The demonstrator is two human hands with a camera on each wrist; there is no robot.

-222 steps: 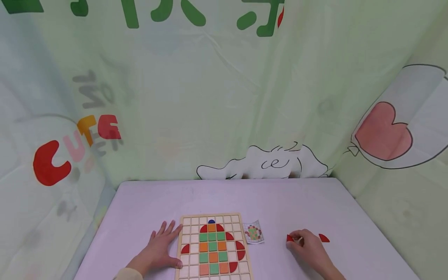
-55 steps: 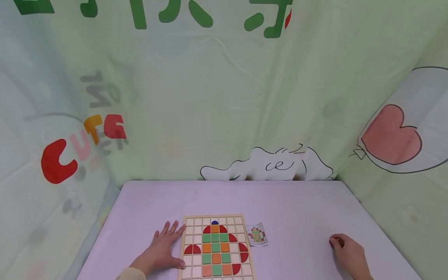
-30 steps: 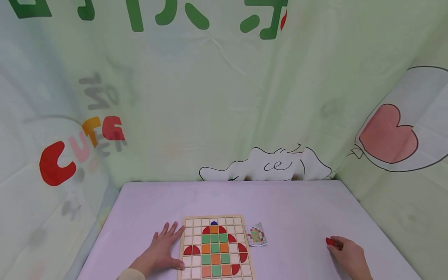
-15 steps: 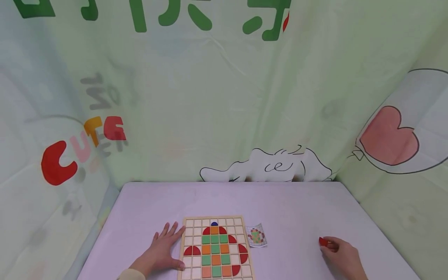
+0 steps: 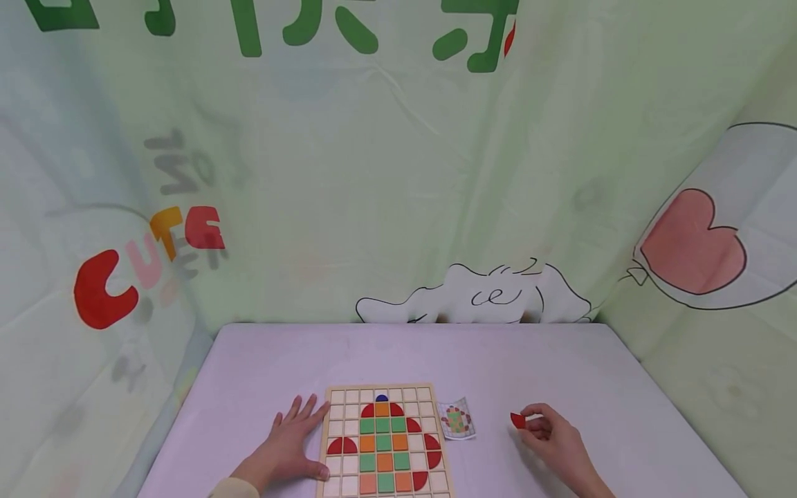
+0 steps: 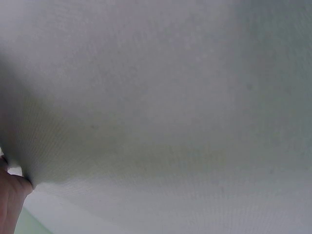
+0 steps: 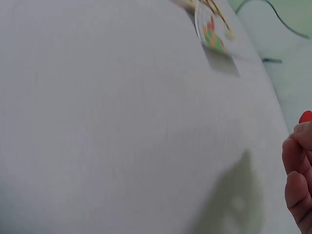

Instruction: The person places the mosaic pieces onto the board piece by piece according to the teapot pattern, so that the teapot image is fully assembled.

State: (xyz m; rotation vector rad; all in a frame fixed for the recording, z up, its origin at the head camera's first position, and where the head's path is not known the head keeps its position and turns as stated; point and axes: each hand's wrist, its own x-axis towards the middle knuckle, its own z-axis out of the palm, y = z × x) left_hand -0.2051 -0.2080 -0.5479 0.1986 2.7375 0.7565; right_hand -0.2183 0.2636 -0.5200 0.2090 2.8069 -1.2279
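Observation:
A wooden grid board (image 5: 336,408) lies at the front middle of the table, its cells partly filled with green, orange and red pieces and a blue one at the top. Along its left edge my left hand (image 5: 283,443) rests with spread fingers, the fingertips and thumb right at the frame. Over the table to the right, my right hand (image 5: 554,439) pinches a red quarter-circle tile (image 5: 517,420) between thumb and fingers. In the right wrist view only a bit of the red tile (image 7: 305,116) shows above the fingertips. Two red quarter-circles (image 5: 342,446) sit side by side at the board's left.
A small printed pattern card (image 5: 457,418) with curled edges lies against the board's right side, between the board and my right hand. The lilac-covered table (image 5: 498,353) ends at a printed curtain (image 5: 349,207) behind.
A second red quarter-circle has joined the one at the board's left. My right hand picked up the last red tile on the right and has moved left with it. My left hand stays put.

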